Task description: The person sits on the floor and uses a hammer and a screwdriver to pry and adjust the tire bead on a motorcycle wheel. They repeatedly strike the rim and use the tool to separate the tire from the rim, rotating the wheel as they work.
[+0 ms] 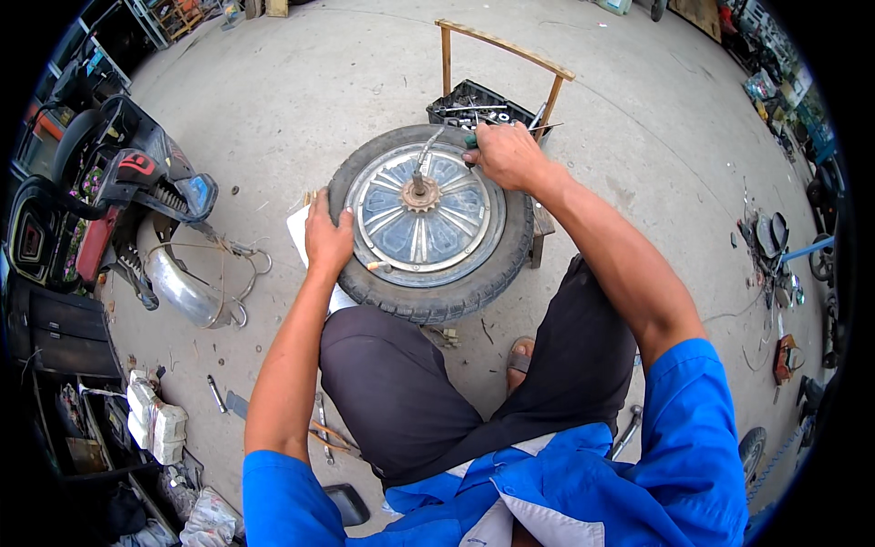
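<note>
A wheel with a black tyre lies flat in front of my knees, its hub motor facing up with a small sprocket round the axle. A cable rises from the axle toward the far rim. My left hand rests on the tyre's left side, thumb spread from the fingers. Over the far right of the tyre, my right hand is closed round a green-handled screwdriver. A thin shaft sticks out to the right of that hand; its tip's contact cannot be made out.
Beyond the wheel stands a black toolbox with a wooden handle frame. Scooter parts and a curved silver fender lie to the left. Loose tools, including a socket bar, lie near my legs. Scrap parts line the right side.
</note>
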`<action>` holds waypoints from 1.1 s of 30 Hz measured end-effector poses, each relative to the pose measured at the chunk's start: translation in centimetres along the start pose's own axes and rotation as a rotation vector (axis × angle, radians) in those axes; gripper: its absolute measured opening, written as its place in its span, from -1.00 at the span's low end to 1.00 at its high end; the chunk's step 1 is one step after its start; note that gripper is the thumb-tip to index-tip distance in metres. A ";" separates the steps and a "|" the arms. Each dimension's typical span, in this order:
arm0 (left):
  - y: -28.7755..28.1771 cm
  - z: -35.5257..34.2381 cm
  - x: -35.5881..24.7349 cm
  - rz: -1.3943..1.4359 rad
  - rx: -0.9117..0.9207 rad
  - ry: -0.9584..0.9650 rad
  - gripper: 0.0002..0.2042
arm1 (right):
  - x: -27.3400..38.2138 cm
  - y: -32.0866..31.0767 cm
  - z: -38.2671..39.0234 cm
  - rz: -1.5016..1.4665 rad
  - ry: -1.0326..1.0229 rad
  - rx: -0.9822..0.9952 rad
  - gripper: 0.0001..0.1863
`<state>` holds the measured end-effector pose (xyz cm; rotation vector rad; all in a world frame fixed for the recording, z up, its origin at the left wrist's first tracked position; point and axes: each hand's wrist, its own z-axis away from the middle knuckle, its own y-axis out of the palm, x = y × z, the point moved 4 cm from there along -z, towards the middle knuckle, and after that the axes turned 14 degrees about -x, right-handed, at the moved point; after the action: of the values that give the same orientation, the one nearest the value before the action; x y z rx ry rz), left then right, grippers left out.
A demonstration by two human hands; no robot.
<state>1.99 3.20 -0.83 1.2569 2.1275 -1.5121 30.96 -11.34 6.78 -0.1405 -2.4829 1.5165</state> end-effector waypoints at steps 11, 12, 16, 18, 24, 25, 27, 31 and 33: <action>-0.1 0.0 0.0 0.001 -0.004 0.007 -0.39 | -0.9 0.2 -0.6 -0.071 -0.081 0.017 -0.57; -0.2 0.0 0.0 0.007 -0.005 0.008 -0.39 | -1.0 0.2 -0.9 -0.076 -0.083 0.036 -0.57; -0.3 0.0 -0.1 0.018 0.000 -0.005 -0.39 | -1.0 0.2 -1.6 -0.093 -0.066 0.104 -0.62; -0.3 0.1 0.0 0.020 0.002 -0.006 -0.38 | -0.5 0.0 -0.6 -0.116 -0.086 -0.028 -0.63; -0.1 0.0 0.5 0.013 -0.012 0.019 -0.38 | -0.6 -0.8 -1.8 -0.232 -0.084 -0.225 -0.67; -0.1 0.0 0.4 0.014 -0.006 0.012 -0.38 | -0.5 -0.9 -2.3 -0.258 -0.095 -0.227 -0.67; -0.2 0.0 0.3 0.014 0.001 0.011 -0.38 | 0.0 -0.7 -3.1 -0.311 -0.072 -0.066 -0.64; -0.2 0.1 0.1 0.019 0.006 0.008 -0.38 | 0.5 1.3 -3.5 -0.285 0.026 -0.021 -0.56; -0.2 0.0 0.2 0.017 0.001 0.011 -0.37 | 0.4 1.6 -3.8 -0.290 0.085 -0.033 -0.54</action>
<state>1.77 3.24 -0.84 1.2833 2.1168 -1.5034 31.41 -7.28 7.09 0.1412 -2.3415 1.3228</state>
